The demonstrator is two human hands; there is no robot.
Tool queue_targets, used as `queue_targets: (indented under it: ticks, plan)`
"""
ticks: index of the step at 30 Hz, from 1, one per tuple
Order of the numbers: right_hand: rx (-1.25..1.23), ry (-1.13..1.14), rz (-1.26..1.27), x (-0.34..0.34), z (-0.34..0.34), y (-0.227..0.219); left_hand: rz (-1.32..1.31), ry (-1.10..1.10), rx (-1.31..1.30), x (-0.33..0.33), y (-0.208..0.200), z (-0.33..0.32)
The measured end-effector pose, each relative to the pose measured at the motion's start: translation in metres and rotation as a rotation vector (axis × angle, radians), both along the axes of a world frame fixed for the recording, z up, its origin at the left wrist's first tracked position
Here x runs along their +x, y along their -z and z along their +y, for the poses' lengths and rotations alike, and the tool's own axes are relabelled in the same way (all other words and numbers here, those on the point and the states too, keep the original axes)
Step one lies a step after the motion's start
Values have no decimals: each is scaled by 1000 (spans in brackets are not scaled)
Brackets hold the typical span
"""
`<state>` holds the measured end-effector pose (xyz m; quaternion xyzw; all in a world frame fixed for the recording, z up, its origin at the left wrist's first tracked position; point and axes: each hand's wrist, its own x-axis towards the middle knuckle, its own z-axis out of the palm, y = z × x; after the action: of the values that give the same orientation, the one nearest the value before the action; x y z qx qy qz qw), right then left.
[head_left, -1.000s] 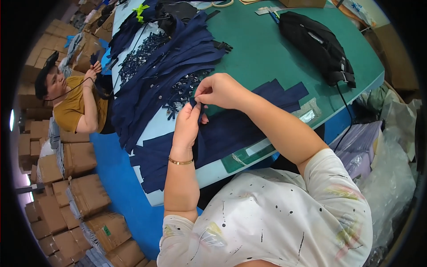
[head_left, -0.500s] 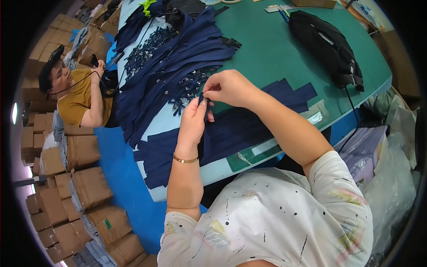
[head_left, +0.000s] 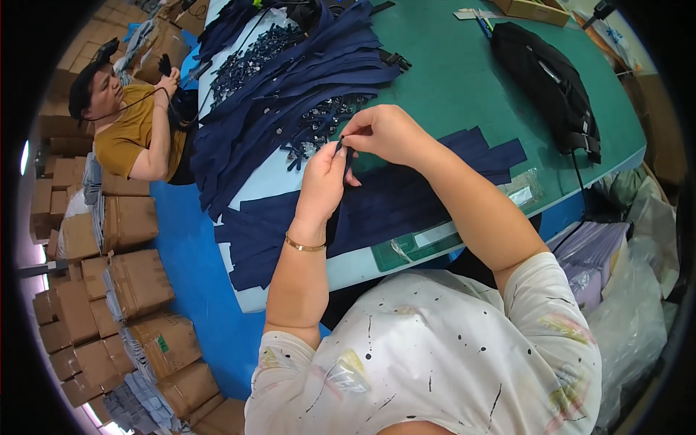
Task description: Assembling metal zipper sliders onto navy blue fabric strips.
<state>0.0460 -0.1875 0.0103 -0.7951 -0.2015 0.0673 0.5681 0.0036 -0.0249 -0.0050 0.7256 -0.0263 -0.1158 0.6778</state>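
Note:
Close together over the table, my hands hold the end of one narrow navy fabric strip [head_left: 341, 148], which looks like zipper tape. My left hand [head_left: 320, 187] is closed around it, thumb on top. The thumb and fingers of my right hand [head_left: 390, 135] pinch at its tip; any small part between them is too small to make out. Below my hands lies a flat stack of navy strips [head_left: 406, 201]. Beyond them, a larger heap of navy strips [head_left: 312, 80] covers the table, with small dark pieces with shiny metal parts [head_left: 319, 122], perhaps zipper pulls, beside it.
A black padded bag [head_left: 540, 80] rests on the green mat [head_left: 442, 80] at the right. A person in a mustard shirt [head_left: 134, 145] is at the table's left side. Cardboard boxes [head_left: 138, 286] line the left; clear plastic wrapping [head_left: 627, 304] is at the right.
The view has shifted slightly. My hands stay together on the strip, with the same pinch. The person at the left has raised their hands a little.

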Motion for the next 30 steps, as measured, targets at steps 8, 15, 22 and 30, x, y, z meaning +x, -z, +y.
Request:
queue_targets:
  ticks: [8,15,22,30]
  plan:
    - [-158,119,-332,-8,2,-3,19,-18,-53,-3,-9,-4]
    - [-184,122,-198,-4,-5,-9,142,22,-160,-1,-14,3]
    - [-136,134,-67,-3,-8,-14,55,21,-75,-1,-6,0]
    - [149,-67,181,8,-5,13,-2,-30,40,0,3,-5]
